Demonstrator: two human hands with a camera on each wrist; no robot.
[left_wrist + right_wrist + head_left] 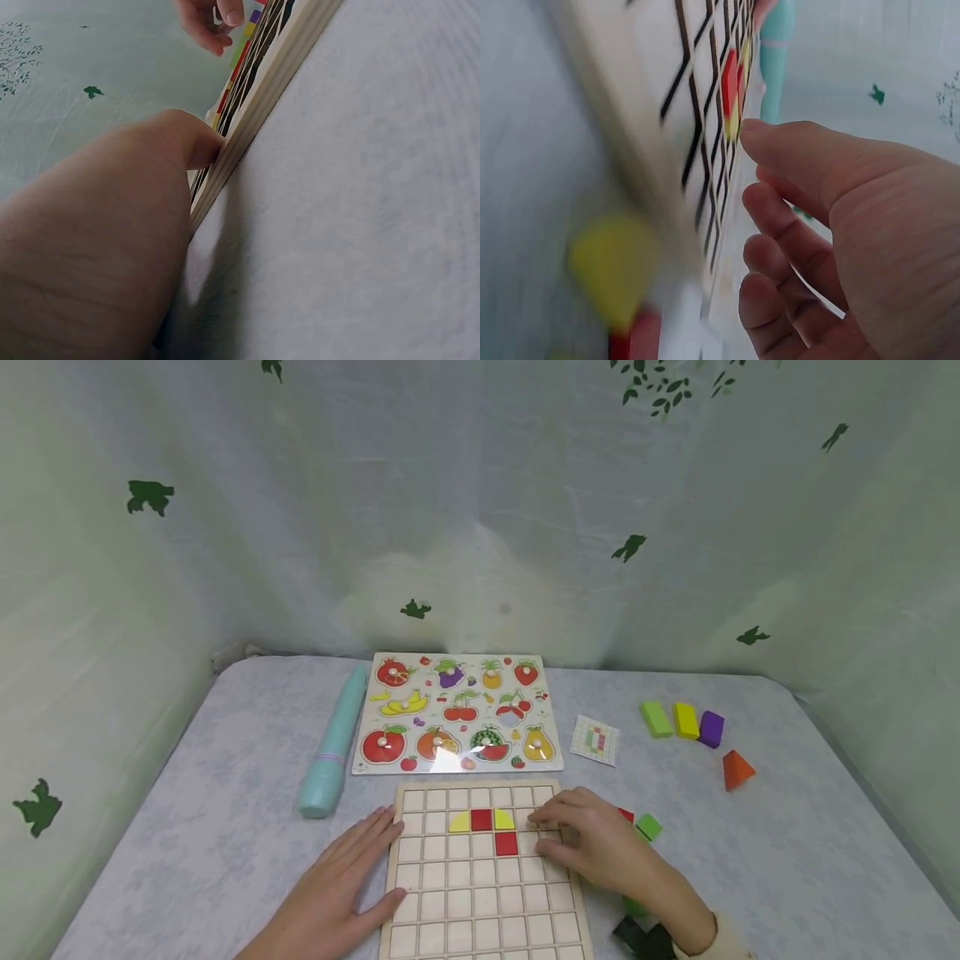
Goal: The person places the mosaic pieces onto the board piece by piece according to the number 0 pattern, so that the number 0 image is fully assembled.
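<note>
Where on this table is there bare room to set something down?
The tabletop is bare left of the teal tapered object and the left hand, and right of the orange block. Crowded: right of the grid board, where a green block and red piece lie by the right hand; only a thin strip separates grid board and fruit board.

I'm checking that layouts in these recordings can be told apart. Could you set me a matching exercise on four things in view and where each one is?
Column 1
1. Left hand
2. Pattern card
3. Right hand
4. Teal tapered object

Column 2
A. To the left of the fruit puzzle
B. At the upper right part of the grid board
C. To the right of the fruit puzzle
D. At the left edge of the grid board

Right pairs: 1-D, 2-C, 3-B, 4-A
</note>
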